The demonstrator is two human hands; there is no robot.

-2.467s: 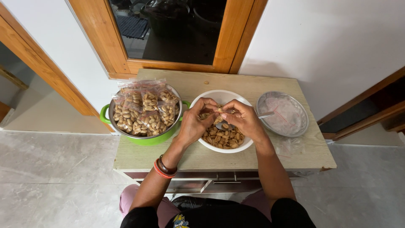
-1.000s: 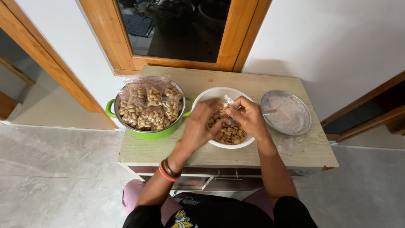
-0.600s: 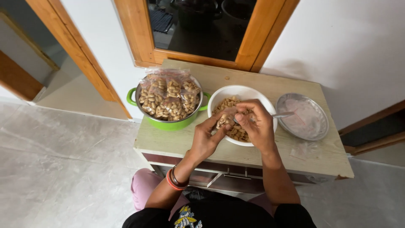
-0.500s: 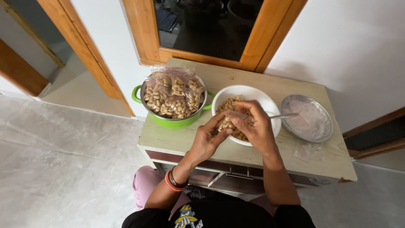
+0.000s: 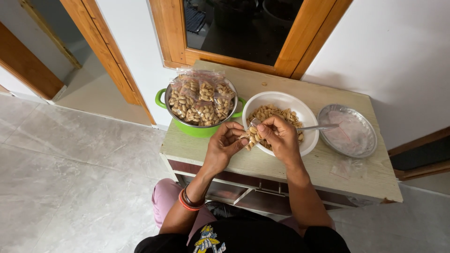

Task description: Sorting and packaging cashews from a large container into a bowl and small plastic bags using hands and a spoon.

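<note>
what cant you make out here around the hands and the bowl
- Small clear bag of peanuts, head view: its mouth is covered by the right hand and left hand.
- Spoon: its scoop end is hidden behind the right hand.
- Steel plate: the clear contents are too faint to identify.

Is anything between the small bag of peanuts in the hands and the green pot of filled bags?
Nothing visible. Both the left hand and right hand hold the small clear plastic bag of peanuts over the white bowl's near rim. The green pot of filled bags sits just left, with open tabletop between.
</note>
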